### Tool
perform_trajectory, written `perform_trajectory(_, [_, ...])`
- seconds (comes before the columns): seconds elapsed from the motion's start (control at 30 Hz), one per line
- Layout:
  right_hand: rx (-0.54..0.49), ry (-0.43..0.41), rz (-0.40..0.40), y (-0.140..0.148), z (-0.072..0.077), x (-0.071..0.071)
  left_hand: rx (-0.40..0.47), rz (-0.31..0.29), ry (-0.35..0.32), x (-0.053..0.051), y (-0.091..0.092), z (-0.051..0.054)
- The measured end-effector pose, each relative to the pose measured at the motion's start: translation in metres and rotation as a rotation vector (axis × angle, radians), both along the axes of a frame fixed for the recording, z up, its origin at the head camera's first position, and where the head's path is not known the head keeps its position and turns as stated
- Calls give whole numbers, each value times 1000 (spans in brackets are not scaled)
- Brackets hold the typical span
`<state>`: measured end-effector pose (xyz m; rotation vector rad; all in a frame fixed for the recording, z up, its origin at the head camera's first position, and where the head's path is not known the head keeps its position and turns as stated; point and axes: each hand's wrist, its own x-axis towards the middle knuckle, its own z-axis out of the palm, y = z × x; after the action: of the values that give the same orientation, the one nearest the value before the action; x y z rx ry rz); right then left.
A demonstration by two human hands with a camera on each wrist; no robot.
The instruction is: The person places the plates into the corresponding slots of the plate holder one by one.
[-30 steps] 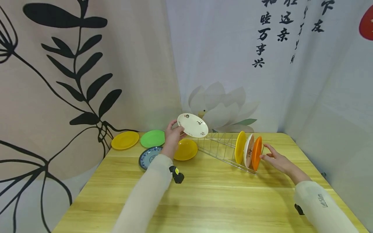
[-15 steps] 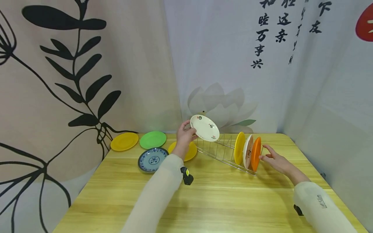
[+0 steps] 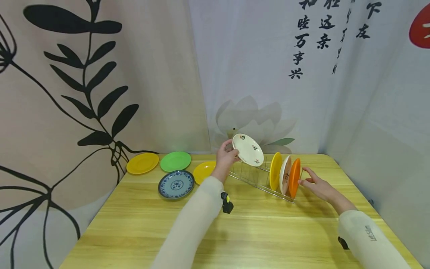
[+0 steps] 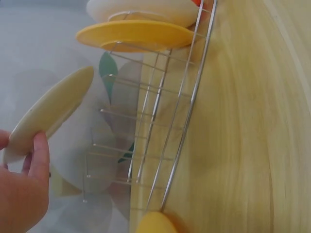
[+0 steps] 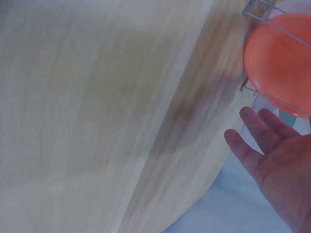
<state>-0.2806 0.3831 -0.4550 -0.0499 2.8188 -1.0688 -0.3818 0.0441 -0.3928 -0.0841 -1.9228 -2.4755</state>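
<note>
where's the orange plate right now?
In the head view, the orange plate stands at the right end of the wire rack, just right of a racked white plate, with the right hand beside it.

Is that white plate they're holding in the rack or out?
Out: the left wrist view shows the white plate apart from the wire rack.

Four plates (image 3: 176, 184) lie toward the back left corner of the table (image 3: 268, 239); right of them stands a rack (image 4: 192, 99), three plates (image 3: 276, 172) on edge in its right end.
</note>
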Motion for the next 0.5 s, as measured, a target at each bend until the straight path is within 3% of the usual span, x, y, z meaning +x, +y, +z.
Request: perform_trajectory(0.5, [-3, -6, -5, 0, 0, -1, -81, -66, 39, 2, 34, -6])
